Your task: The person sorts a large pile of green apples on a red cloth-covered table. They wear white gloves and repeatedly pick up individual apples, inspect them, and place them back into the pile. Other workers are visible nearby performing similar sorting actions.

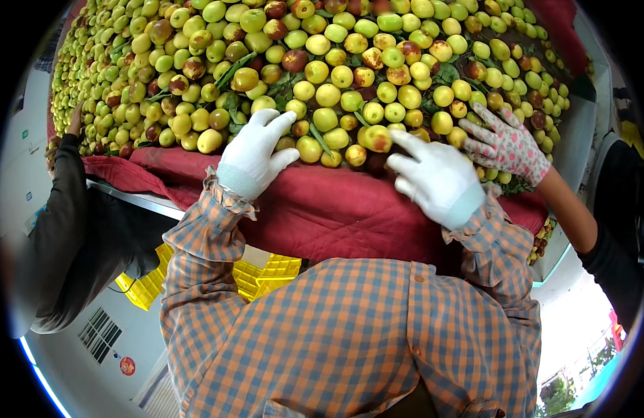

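Green, yellow and russet jujubes (327, 95) cover a broad heap in front of me, with leaves among them. My left hand (259, 149), in a white knit glove, rests at the heap's near edge, thumb and fingers spread and nothing visibly gripped. My right hand (437, 175), gloved the same way, is over the near edge with its fingers apart. One fingertip reaches a blurred yellow-and-red jujube (378, 138); the palm is hidden. Under both wrists runs a dark red quilted cloth (353, 209) along the front.
At right, another person's floral-gloved hand (504, 141) lies on the fruit. Another person's bare hand (75, 121) touches the heap at far left. Yellow plastic crates (277, 269) stand below the cloth. A metal side wall (583, 136) borders the heap at right.
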Available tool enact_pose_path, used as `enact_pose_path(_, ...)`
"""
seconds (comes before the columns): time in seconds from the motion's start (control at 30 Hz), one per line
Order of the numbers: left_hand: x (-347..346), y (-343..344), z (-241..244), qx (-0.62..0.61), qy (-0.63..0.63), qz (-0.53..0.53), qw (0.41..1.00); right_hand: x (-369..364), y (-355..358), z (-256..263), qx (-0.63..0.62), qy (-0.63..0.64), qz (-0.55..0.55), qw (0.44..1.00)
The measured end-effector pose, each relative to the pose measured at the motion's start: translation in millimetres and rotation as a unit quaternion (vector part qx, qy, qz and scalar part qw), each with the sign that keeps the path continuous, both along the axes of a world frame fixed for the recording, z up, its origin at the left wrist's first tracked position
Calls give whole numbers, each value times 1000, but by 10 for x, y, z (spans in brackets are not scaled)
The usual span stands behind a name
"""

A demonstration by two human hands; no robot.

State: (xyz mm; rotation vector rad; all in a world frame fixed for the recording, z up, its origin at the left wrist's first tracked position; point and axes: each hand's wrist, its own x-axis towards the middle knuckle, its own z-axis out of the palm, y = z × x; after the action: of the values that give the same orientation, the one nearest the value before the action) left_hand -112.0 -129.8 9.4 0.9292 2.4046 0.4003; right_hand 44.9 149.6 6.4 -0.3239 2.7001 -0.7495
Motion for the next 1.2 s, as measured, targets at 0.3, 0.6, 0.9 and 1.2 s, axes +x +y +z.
enact_pose_path(0.3, -160, 64, -94, 47, -31, -73, 996, -1031, -103, -651, 134, 26, 132, 982)
enact_pose_path(0.6, -92, 237, -174, -4, -74, -80, 994, 1774, 718, 225, -178, 179, -507, 824)
enact_pose_path(0.9, -147, 678, -213, 10, -49, -165, 985, 5715, 856, -603, 188, -103, -796, 566)
enact_pose_path(1.2, -41, -36, 62, 18, 44, -20, 999, 895, 115, 42, -64, 146, -201, 966)
